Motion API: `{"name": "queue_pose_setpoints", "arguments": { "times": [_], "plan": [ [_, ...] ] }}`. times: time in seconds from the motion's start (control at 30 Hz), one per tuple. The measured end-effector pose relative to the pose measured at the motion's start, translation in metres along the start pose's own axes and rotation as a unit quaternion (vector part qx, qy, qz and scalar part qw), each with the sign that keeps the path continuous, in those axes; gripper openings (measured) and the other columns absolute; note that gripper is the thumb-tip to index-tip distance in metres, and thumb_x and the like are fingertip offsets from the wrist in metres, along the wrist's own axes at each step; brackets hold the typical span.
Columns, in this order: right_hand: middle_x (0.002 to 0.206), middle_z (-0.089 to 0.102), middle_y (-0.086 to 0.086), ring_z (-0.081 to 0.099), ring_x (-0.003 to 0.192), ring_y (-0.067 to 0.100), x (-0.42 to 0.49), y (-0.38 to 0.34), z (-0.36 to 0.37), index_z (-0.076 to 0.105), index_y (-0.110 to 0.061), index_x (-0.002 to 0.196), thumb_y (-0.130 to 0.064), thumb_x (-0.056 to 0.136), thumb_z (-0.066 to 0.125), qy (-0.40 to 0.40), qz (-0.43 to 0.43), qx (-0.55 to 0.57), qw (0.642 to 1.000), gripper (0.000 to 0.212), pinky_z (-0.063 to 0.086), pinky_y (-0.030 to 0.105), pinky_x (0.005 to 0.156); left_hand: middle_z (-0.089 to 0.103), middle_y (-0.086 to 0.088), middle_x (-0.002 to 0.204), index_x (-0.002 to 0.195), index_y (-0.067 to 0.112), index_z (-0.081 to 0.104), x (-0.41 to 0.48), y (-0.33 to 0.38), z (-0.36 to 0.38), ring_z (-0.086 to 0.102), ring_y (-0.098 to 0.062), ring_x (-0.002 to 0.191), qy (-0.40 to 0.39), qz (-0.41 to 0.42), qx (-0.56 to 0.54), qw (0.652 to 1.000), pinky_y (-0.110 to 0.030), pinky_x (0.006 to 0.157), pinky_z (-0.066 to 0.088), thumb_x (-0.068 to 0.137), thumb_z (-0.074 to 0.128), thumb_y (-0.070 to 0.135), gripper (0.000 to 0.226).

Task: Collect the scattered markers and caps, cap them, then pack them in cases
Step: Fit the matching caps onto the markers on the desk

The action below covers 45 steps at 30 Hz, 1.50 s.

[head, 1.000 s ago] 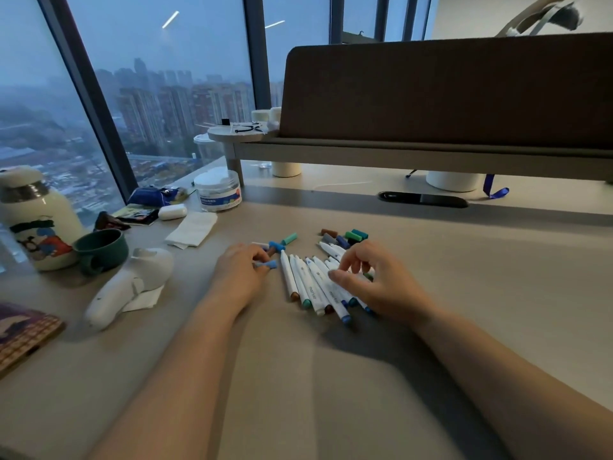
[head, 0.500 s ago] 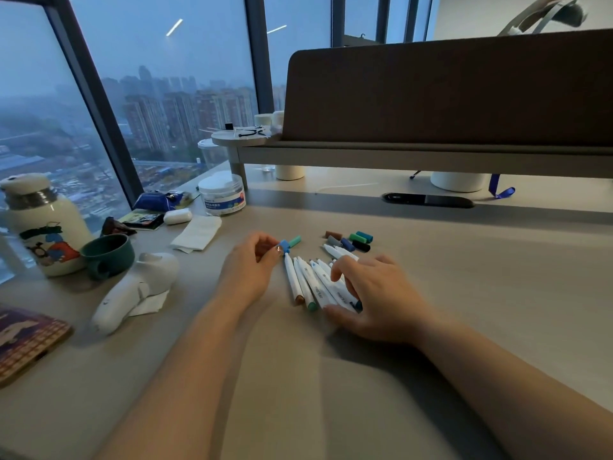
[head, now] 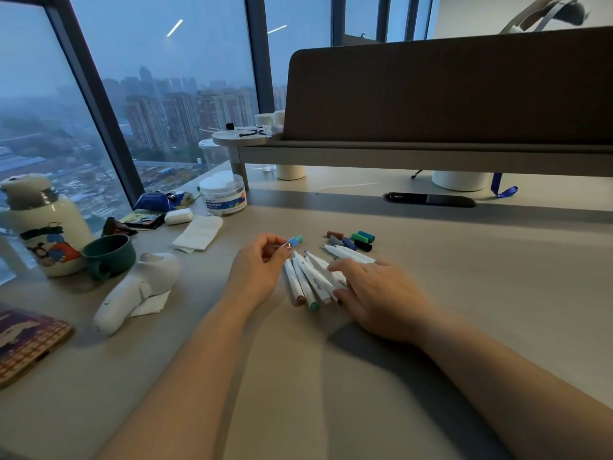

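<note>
Several white uncapped markers (head: 308, 277) lie side by side on the desk, tips pointing away from me. My right hand (head: 374, 293) rests flat on the right part of the bunch, covering some of them. My left hand (head: 262, 268) pinches a small blue cap (head: 292, 242) between thumb and fingers, just left of the markers. A teal cap (head: 298, 240) sits right behind it; whether it is also held is unclear. A cluster of loose caps (head: 351, 240), brown, grey, blue, green and black, lies beyond the markers. No case is in view.
At the left stand a white bottle (head: 43, 227), a green mug (head: 109, 255), a white handheld device (head: 139, 287), a folded tissue (head: 199, 234) and a clear jar (head: 223, 194). A raised shelf with a dark panel (head: 431, 88) spans the back.
My left hand has lifted the blue cap off the desk and turned it upward. My right hand slid forward and flattened over the markers, drawing them together.
</note>
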State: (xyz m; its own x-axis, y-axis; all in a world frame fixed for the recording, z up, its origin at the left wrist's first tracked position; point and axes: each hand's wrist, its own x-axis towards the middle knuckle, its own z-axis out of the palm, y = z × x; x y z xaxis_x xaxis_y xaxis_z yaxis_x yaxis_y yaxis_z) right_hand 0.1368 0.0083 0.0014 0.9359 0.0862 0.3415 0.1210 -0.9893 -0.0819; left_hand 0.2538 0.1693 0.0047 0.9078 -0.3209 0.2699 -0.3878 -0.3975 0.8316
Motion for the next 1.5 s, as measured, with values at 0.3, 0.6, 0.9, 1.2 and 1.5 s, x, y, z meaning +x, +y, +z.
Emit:
{"name": "queue_pose_setpoints", "arguments": {
  "times": [0.3,0.6,0.9,1.2,1.5],
  "plan": [
    [0.098,0.049,0.001,0.046,0.08,0.002,0.006,0.015,0.019,0.064,-0.01,0.112,-0.018,0.097,0.045,0.214,0.086,0.25,0.941,0.025,0.035,0.004,0.075,0.066,0.001,0.106,0.1,0.029,0.063,0.002,-0.005,-0.001,0.06,-0.01,0.096,-0.035,0.004,-0.143,0.989,-0.022,0.081,0.049,0.098,0.047,0.015,0.021],
    [0.093,0.049,-0.001,0.045,0.084,-0.009,0.008,0.022,0.017,0.063,-0.01,0.104,-0.012,0.098,0.047,0.23,0.105,0.26,0.932,0.017,0.033,0.003,0.073,0.066,0.006,0.107,0.1,0.029,0.063,0.0,-0.003,0.003,0.06,-0.005,0.098,-0.05,0.036,-0.177,0.982,-0.016,0.079,0.049,0.099,0.043,0.012,0.027],
    [0.092,0.047,-0.004,0.046,0.084,-0.012,0.009,0.023,0.02,0.064,-0.009,0.104,-0.01,0.098,0.047,0.233,0.09,0.256,0.934,0.018,0.033,0.002,0.073,0.065,0.005,0.107,0.098,0.031,0.061,0.001,-0.002,0.003,0.06,-0.009,0.101,-0.031,0.042,-0.177,0.983,-0.02,0.084,0.048,0.1,0.042,0.013,0.027],
    [0.093,0.05,-0.015,0.047,0.086,-0.012,0.007,0.019,0.02,0.063,-0.011,0.107,-0.012,0.096,0.052,0.237,0.072,0.262,0.933,0.016,0.034,0.002,0.073,0.064,0.002,0.103,0.105,0.025,0.059,-0.007,0.009,0.005,0.06,-0.01,0.094,-0.045,0.053,-0.156,0.985,-0.021,0.083,0.051,0.098,0.046,0.019,0.016],
    [0.078,0.048,-0.02,0.048,0.072,-0.011,0.007,0.01,0.012,0.06,-0.014,0.091,-0.008,0.094,0.055,0.262,0.088,0.305,0.911,0.009,0.035,0.004,0.063,0.056,0.006,0.083,0.101,0.019,0.06,-0.012,0.017,0.008,0.053,-0.004,0.075,-0.036,0.063,-0.167,0.983,-0.012,0.07,0.048,0.097,0.047,0.019,0.013]
  ]
}}
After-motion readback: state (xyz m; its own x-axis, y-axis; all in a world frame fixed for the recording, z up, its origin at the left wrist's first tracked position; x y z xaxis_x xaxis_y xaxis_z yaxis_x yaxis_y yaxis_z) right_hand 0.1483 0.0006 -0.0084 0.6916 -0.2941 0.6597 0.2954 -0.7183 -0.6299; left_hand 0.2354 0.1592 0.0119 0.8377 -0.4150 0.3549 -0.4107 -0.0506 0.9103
